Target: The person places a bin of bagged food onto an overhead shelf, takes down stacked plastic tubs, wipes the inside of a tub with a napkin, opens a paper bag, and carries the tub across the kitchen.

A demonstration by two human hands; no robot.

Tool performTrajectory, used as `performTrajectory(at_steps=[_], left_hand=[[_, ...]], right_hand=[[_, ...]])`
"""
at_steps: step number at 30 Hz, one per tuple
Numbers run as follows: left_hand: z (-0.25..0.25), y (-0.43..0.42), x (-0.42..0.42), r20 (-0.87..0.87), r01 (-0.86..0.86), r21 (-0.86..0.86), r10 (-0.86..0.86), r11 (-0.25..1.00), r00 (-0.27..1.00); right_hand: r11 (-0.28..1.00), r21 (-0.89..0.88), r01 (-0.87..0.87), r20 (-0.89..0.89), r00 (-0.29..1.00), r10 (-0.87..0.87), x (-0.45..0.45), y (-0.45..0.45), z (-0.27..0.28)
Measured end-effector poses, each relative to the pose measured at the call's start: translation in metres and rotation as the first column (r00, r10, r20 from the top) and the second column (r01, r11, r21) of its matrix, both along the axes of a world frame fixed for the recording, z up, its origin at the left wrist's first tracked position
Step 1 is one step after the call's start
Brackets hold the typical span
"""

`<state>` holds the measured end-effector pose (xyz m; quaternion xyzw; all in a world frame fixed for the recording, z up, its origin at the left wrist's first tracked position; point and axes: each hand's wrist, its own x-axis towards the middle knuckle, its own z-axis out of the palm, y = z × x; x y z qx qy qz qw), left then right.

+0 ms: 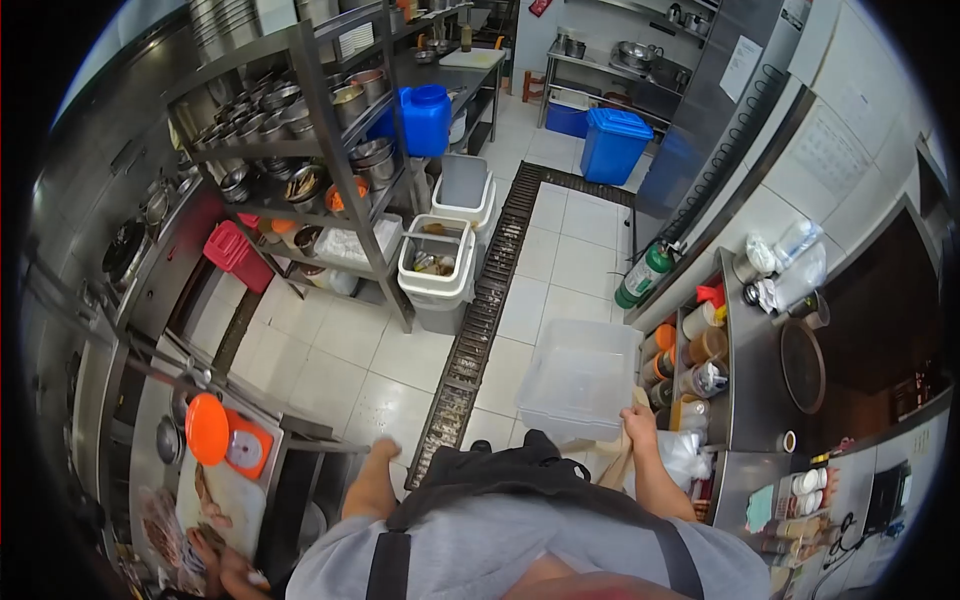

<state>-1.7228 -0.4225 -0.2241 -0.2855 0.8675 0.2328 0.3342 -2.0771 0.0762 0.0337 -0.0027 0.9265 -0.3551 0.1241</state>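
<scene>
My right hand (638, 422) is closed on the near right edge of a clear plastic bin (580, 375), which hangs in front of my body over the tiled floor. The bin looks empty through its see-through walls. Under my right hand runs a tan, flat piece (617, 462), perhaps cardboard; whether I touch it I cannot tell. My left hand (384, 448) hangs low at my side above the floor tiles, apart from the bin. Its fingers are small and foreshortened, and nothing shows in it.
A metal rack (330, 150) of steel pots stands ahead left, beside white waste bins (440, 262). A floor drain grate (480, 335) runs forward. On the right are a green gas cylinder (643, 275) and a shelved counter (750, 400). Another person's hand (205, 550) is at a cutting board, lower left.
</scene>
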Motion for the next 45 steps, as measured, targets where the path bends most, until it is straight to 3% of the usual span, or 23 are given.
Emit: performTrajectory(at_steps=[3, 5, 9, 12, 13, 14, 15, 16, 17, 23, 27, 29, 30, 31, 32, 34, 35, 37, 38, 40, 41, 42, 45], left_hand=[[0.074, -0.080, -0.157, -0.153, -0.119, -0.196, 0.089, 0.973, 0.984], [0.103, -0.110, -0.238, -0.464, -0.321, -0.105, 0.239, 0.941, 0.853], [0.128, -0.107, -0.349, -0.555, -0.379, 0.082, 0.358, 0.922, 0.751], [0.075, -0.086, -0.377, -0.404, -0.246, -0.006, 0.222, 0.969, 0.887], [0.053, -0.077, -0.374, -0.227, -0.096, -0.093, 0.073, 0.991, 0.971], [0.016, -0.071, -0.360, -0.156, 0.013, -0.034, -0.018, 0.999, 0.988], [0.044, -0.049, -0.360, 0.125, -0.075, 0.132, 0.058, 0.988, 0.990], [0.055, -0.046, -0.341, 0.111, 0.178, 0.242, -0.209, 0.954, 0.972], [0.066, -0.037, -0.328, 0.115, 0.178, 0.321, -0.225, 0.930, 0.968], [0.178, -0.028, -0.378, 0.328, -0.571, 0.103, 0.514, 0.815, 0.793], [0.219, -0.048, -0.486, 0.303, -0.730, -0.075, 0.713, 0.679, 0.632], [0.205, -0.069, -0.536, 0.216, -0.757, 0.032, 0.735, 0.653, 0.643], [0.197, -0.082, -0.562, 0.142, -0.758, 0.138, 0.745, 0.637, 0.652], [0.038, -0.112, -0.568, 0.139, -0.632, 0.101, 0.619, 0.768, 0.773], [-0.038, -0.138, -0.594, 0.134, -0.486, 0.055, 0.476, 0.872, 0.869], [-0.006, -0.173, -0.672, 0.261, -0.719, 0.202, 0.672, 0.665, 0.694], [-0.016, -0.204, -0.703, 0.056, -0.397, 0.246, 0.396, 0.884, 0.917], [-0.038, -0.234, -0.783, -0.091, -0.199, 0.158, 0.214, 0.967, 0.973], [-0.031, -0.253, -0.841, -0.046, -0.372, 0.097, 0.377, 0.923, 0.925], [0.024, -0.307, -0.929, -0.144, -0.166, 0.019, 0.167, 0.986, 0.975], [0.056, -0.323, -0.965, -0.319, -0.213, 0.012, 0.206, 0.977, 0.925], [0.079, -0.346, -1.003, -0.309, -0.032, -0.016, 0.025, 0.999, 0.951], [0.140, -0.385, -1.084, -0.501, -0.081, 0.061, 0.101, 0.995, 0.860]], right_hand=[[0.996, 0.078, 0.045, -0.064, 0.997, -0.040, -0.041, -0.013, -0.002], [0.995, 0.074, 0.061, -0.052, 0.997, -0.057, -0.079, -0.017, -0.018], [0.990, 0.030, 0.138, 0.040, 0.989, -0.139, -0.166, -0.033, -0.039], [0.989, 0.036, 0.144, 0.088, 0.985, -0.147, -0.246, -0.056, -0.043], [0.990, 0.065, 0.129, 0.069, 0.989, -0.133, -0.279, -0.067, -0.038], [0.992, 0.060, 0.109, 0.063, 0.992, -0.113, -0.314, -0.079, -0.033], [0.994, 0.083, 0.073, 0.040, 0.996, -0.077, -0.344, -0.091, -0.030], [0.994, 0.106, 0.036, 0.020, 0.999, -0.038, -0.372, -0.104, -0.029], [0.998, 0.058, 0.030, 0.020, 0.999, -0.031, -0.404, -0.116, -0.033], [0.994, 0.040, -0.105, -0.057, 0.993, 0.107, -0.552, -0.211, -0.008], [0.984, 0.005, -0.180, -0.077, 0.981, 0.179, -0.645, -0.269, -0.010], [0.982, -0.001, -0.188, -0.100, 0.977, 0.187, -0.684, -0.300, -0.011], [0.980, 0.000, -0.200, -0.115, 0.973, 0.199, -0.705, -0.316, -0.009], [0.975, -0.010, -0.221, -0.106, 0.970, 0.219, -0.725, -0.331, -0.004], [0.971, -0.017, -0.238, -0.093, 0.967, 0.235, -0.743, -0.343, 0.000], [0.972, -0.031, -0.232, -0.140, 0.964, 0.226, -0.785, -0.366, 0.005], [0.974, -0.026, -0.225, -0.162, 0.962, 0.218, -0.806, -0.374, 0.006], [0.974, 0.009, -0.228, -0.178, 0.958, 0.226, -0.848, -0.384, 0.011], [0.973, -0.008, -0.231, -0.207, 0.952, 0.224, -0.867, -0.390, 0.026], [0.967, -0.060, -0.248, -0.235, 0.945, 0.228, -0.889, -0.406, 0.049], [0.963, -0.110, -0.247, -0.238, 0.947, 0.215, -0.900, -0.413, 0.054], [0.962, -0.125, -0.243, -0.217, 0.953, 0.213, -0.913, -0.420, 0.060], [0.936, -0.244, -0.254, -0.190, 0.959, 0.210, -0.957, -0.449, 0.049]])
